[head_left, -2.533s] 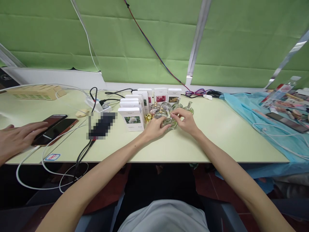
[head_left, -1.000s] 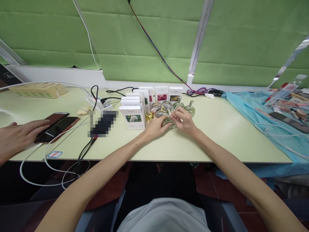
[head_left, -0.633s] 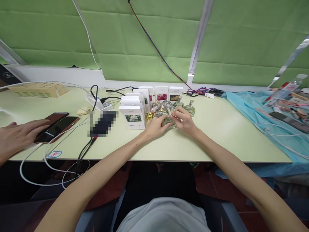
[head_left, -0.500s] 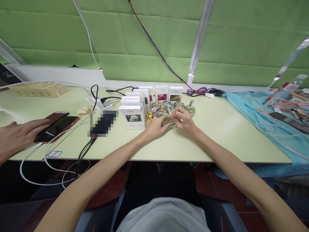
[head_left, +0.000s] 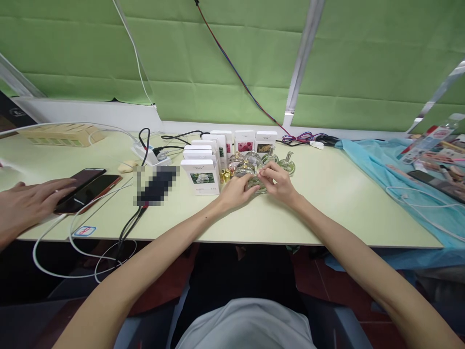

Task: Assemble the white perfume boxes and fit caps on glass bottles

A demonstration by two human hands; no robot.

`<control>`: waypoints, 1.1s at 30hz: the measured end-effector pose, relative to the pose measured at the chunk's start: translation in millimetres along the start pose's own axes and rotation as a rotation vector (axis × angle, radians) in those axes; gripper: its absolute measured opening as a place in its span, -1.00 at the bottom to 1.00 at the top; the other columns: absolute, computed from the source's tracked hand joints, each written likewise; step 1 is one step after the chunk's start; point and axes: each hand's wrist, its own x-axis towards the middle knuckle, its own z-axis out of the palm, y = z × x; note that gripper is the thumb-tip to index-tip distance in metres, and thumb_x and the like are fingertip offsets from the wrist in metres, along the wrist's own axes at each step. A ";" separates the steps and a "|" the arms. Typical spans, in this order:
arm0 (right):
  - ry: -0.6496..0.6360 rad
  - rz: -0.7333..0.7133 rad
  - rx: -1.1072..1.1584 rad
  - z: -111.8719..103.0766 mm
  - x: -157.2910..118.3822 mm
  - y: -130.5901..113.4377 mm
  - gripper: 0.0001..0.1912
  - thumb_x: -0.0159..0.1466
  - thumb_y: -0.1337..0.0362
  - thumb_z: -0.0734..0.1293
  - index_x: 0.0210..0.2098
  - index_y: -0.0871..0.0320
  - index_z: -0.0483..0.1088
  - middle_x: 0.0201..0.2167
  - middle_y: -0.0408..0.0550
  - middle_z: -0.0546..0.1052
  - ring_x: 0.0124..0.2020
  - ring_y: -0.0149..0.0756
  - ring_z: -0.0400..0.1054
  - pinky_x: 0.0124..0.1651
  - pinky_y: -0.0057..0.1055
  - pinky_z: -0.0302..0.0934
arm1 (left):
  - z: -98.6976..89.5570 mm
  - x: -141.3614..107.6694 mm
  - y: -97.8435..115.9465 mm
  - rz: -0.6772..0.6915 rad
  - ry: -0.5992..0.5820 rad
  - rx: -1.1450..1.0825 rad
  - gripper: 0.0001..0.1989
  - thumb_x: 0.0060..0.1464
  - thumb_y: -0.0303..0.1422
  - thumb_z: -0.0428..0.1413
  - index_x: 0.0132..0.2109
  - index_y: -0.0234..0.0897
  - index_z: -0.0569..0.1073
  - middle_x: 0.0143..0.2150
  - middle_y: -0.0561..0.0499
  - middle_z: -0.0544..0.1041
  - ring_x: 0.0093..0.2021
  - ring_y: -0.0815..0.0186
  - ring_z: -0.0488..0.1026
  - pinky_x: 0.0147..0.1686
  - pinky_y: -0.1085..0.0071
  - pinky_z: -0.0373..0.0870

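Glass perfume bottles stand in a cluster at the middle of the table. My left hand (head_left: 236,192) is closed around a glass bottle (head_left: 258,185) at the front of the cluster. My right hand (head_left: 276,182) is closed at the top of the same bottle, its fingertips pinched together; whatever is between them is too small to make out. Behind my right hand stands a green-tinted bottle (head_left: 287,166). White boxes with flower and fruit pictures stand left of and behind the bottles; the nearest box (head_left: 202,178) is by my left wrist. Gold caps (head_left: 225,175) lie between boxes and bottles.
Another person's hand (head_left: 27,206) rests at the far left by two phones (head_left: 87,191). Cables and a white power strip (head_left: 149,154) are left of the boxes. A blue cloth (head_left: 378,162) with a plastic bottle (head_left: 434,139) and small items covers the right end.
The whole view has shifted very slightly. My hands keep the same pose at the bottle.
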 end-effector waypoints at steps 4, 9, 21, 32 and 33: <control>0.018 0.005 0.009 1.0 0.1 -1.0 -0.78 0.43 0.33 0.29 -0.38 0.11 0.32 -0.37 -0.09 0.36 -0.47 -0.40 0.24 -0.47 -0.42 0.16 | 0.6 0.0 -1.1 0.008 -0.005 -0.007 -0.63 0.29 -0.15 0.10 0.08 -0.30 0.51 -0.53 0.09 0.44 -0.50 0.27 0.37 -0.42 0.39 0.16; 0.041 0.005 0.024 1.6 0.3 -2.4 -0.78 0.42 0.34 0.29 -0.39 0.11 0.32 -0.38 -0.10 0.36 -0.49 -0.40 0.23 -0.48 -0.41 0.14 | 1.1 -0.3 -1.4 0.006 -0.004 -0.018 -0.64 0.29 -0.17 0.10 0.08 -0.30 0.51 -0.54 0.09 0.44 -0.50 0.28 0.37 -0.42 0.39 0.16; 0.017 0.054 -0.002 2.2 -1.8 -0.8 -0.76 0.42 0.28 0.28 -0.41 0.10 0.33 -0.37 -0.05 0.39 -0.46 -0.36 0.27 -0.46 -0.38 0.18 | 0.5 -0.1 0.0 0.002 -0.011 -0.020 -0.61 0.29 -0.15 0.08 0.10 -0.30 0.50 -0.54 0.08 0.44 -0.49 0.25 0.39 -0.42 0.38 0.18; 0.025 0.058 -0.018 2.5 -2.6 -4.7 -0.82 0.41 0.32 0.29 -0.37 0.10 0.34 -0.35 -0.06 0.39 -0.45 -0.35 0.25 -0.37 -0.33 0.22 | 1.0 -0.1 -2.0 0.016 -0.002 -0.005 -0.63 0.28 -0.15 0.08 0.09 -0.27 0.50 -0.53 0.10 0.41 -0.50 0.28 0.35 -0.44 0.39 0.14; 0.023 0.060 -0.019 2.5 -2.6 -5.1 -0.83 0.41 0.32 0.29 -0.35 0.10 0.34 -0.35 -0.06 0.39 -0.44 -0.34 0.26 -0.37 -0.33 0.23 | 0.7 -0.1 -1.7 0.015 -0.003 -0.004 -0.63 0.28 -0.15 0.08 0.08 -0.27 0.50 -0.53 0.10 0.41 -0.50 0.28 0.34 -0.43 0.39 0.14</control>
